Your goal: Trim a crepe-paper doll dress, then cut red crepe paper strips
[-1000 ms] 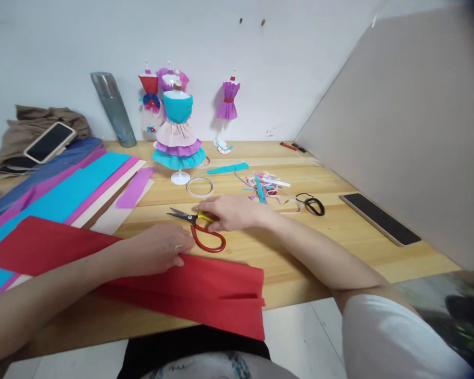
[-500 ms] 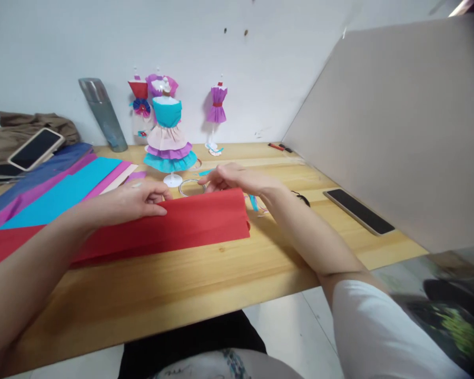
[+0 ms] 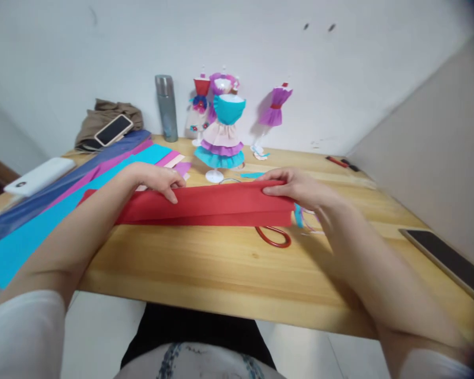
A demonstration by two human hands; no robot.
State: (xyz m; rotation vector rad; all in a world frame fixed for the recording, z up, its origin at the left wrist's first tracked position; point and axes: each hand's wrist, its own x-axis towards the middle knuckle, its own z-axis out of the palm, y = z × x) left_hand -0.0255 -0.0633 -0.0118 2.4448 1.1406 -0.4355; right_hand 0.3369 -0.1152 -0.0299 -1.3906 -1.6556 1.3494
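Note:
A long folded red sheet [image 3: 213, 202], crepe paper or thin cloth by its look, stretches level between my hands just above the table. My left hand [image 3: 160, 181] pinches its upper edge toward the left, thumb in front and fingers behind. Near the right end my right hand [image 3: 288, 187] grips the same upper edge, its thumb on the front face. From beneath the sheet sticks out a red loop handle [image 3: 275, 243], apparently of scissors; the rest is hidden.
Dress-form stands carry little outfits, among them a tiered dress [image 3: 223, 131] and a purple dress [image 3: 276, 108]. Coloured sheets [image 3: 154, 153] lie at left, near a flask [image 3: 166, 108] and a phone [image 3: 114, 130]. Another phone [image 3: 444, 260] lies at right; scraps [image 3: 300, 216] lie by my right hand.
My right hand has closed on the red sheet's upper edge. The sheet has been lifted and shifted, uncovering the red loop handle. The view has swung left.

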